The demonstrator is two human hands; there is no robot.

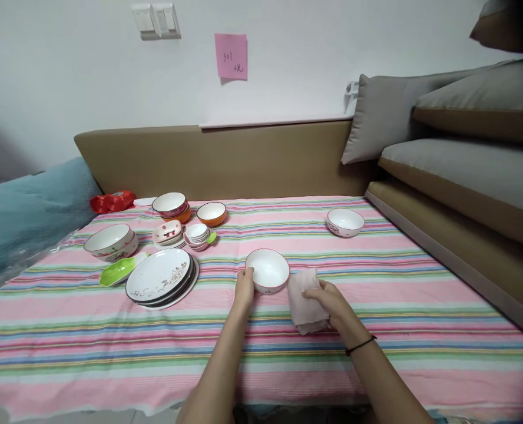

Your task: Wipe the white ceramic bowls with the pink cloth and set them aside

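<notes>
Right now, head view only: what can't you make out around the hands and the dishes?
- Left hand on the white bowl: fingers behind the rim are hidden, so the grip is unclear.
- Cloth: the part under the right hand is covered.
- Stack of plates: lower plates hidden by the top one, count unclear.
- Pink note: writing too small.
- Table: near edge cut off by the frame.

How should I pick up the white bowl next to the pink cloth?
Probably by the rim. The white bowl stands upright with its mouth open, and its sides are round and smooth. The left hand already touches the left rim, so a grip from that side, thumb inside and fingers outside, looks easiest. The right hand and the pink cloth crowd its right side.
</notes>
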